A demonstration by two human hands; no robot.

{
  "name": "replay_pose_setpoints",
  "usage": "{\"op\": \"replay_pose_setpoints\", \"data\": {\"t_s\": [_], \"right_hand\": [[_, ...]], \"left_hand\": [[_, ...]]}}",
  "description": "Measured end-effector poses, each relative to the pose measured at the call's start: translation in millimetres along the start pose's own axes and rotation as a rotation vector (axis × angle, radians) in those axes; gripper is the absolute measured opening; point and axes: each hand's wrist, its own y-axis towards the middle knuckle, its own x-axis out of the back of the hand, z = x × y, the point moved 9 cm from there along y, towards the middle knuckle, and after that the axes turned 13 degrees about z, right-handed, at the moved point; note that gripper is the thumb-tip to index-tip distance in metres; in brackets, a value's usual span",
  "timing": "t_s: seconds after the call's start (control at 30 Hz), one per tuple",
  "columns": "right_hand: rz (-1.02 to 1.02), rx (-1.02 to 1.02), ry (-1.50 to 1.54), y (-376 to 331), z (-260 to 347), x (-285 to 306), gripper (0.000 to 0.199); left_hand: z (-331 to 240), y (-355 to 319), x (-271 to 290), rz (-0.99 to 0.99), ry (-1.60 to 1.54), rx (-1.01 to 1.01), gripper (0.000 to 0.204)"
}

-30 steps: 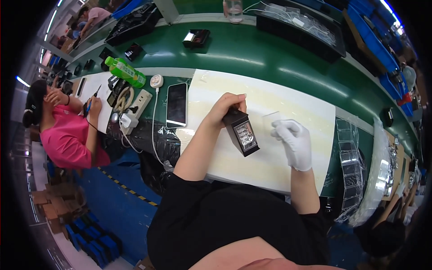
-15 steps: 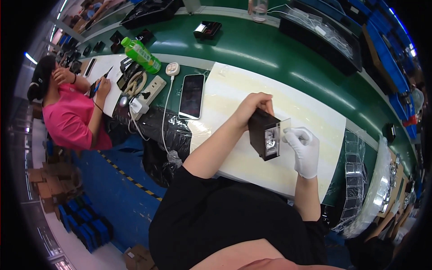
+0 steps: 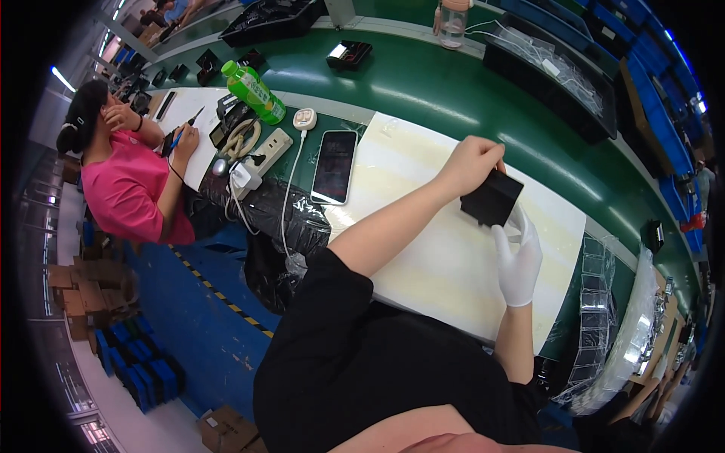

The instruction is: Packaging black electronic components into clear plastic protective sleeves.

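My left hand (image 3: 474,164), bare, grips the upper edge of a black box-shaped case (image 3: 492,199) held above the white work sheet. A plain dark side of the case is turned up toward me; its opening cannot be seen. Below and right of it is my right hand (image 3: 519,264) in a white glove. The right thumb reaches the lower edge of the case and the other fingers go up along its right side, partly hidden behind it. No clear plate shows from this angle.
The white sheet (image 3: 423,264) covers the green bench. Left of it lie a phone (image 3: 334,167), a white round charger (image 3: 304,119), a power strip (image 3: 264,151) and a green bottle (image 3: 254,92). Clear plastic packs (image 3: 594,309) lie right. A co-worker in pink (image 3: 136,185) sits left.
Both hands have shifted, the left one up and to the right with the case. The case has turned, hiding its clear window side and the transparent plate that the right fingers pinched.
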Motion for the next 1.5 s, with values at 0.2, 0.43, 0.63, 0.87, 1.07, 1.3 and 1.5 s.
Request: {"op": "replay_pose_setpoints", "data": {"t_s": [0.2, 0.43, 0.63, 0.87, 1.07, 1.3, 1.5], "right_hand": [[0.063, 0.051, 0.002, -10.1, -8.8, 12.7, 0.039], [0.015, -0.081, -0.064, -64.1, -34.4, 56.4, 0.036], [-0.258, -0.241, -0.076, -132.8, -50.2, 129.6, 0.033], [-0.481, -0.172, -0.533, -154.2, -40.6, 189.0, 0.037], [-0.536, -0.533, -1.027, -126.8, -75.5, 218.4, 0.064], [-0.257, -0.624, -0.788, -98.2, -172.3, 223.5, 0.035], [-0.267, -0.458, -0.639, -70.1, -89.1, 203.3, 0.021]], "left_hand": [[-16.4, 29.6, 53.6, -0.256, 0.730, -0.359, 0.026], [-2.9, -51.6, 87.3, -0.350, 1.010, -0.067, 0.052], [37.2, -158.3, 180.1, -0.579, 1.233, 0.429, 0.060], [43.2, -117.5, 157.9, -0.519, 0.932, 0.121, 0.059], [23.7, -106.1, 42.7, -0.155, 0.469, 0.036, 0.047], [-21.9, -137.2, -37.7, 0.093, 0.536, -0.213, 0.039], [-8.3, -163.6, -20.5, 0.114, 0.389, -0.084, 0.040]]}}
